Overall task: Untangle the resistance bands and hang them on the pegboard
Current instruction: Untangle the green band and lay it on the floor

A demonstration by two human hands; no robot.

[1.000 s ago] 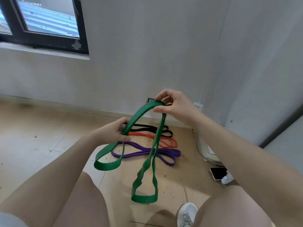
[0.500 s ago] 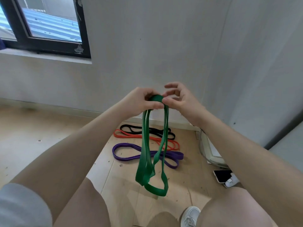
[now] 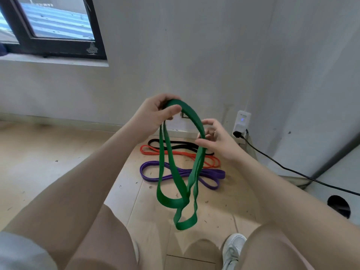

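A wide green resistance band (image 3: 176, 184) hangs in front of me in twisted loops. My left hand (image 3: 153, 115) grips its top, thumb over the band. My right hand (image 3: 216, 139) pinches the band's right strand lower down, between thumb and fingers. On the wooden floor beyond lie a purple band (image 3: 148, 172), an orange band (image 3: 175, 152) and a black band (image 3: 181, 146), stretched out side by side near the wall. No pegboard is in view.
A white wall stands ahead, with a dark-framed window (image 3: 58, 45) at the upper left. A white plug-in device (image 3: 242, 121) with a black cable (image 3: 292, 170) sits at the right wall. My knees and a white shoe (image 3: 232, 248) are below.
My hands have separated: the right hand slid down the band's right strand while the left kept the top. The hanging loops opened wider and swung lower.
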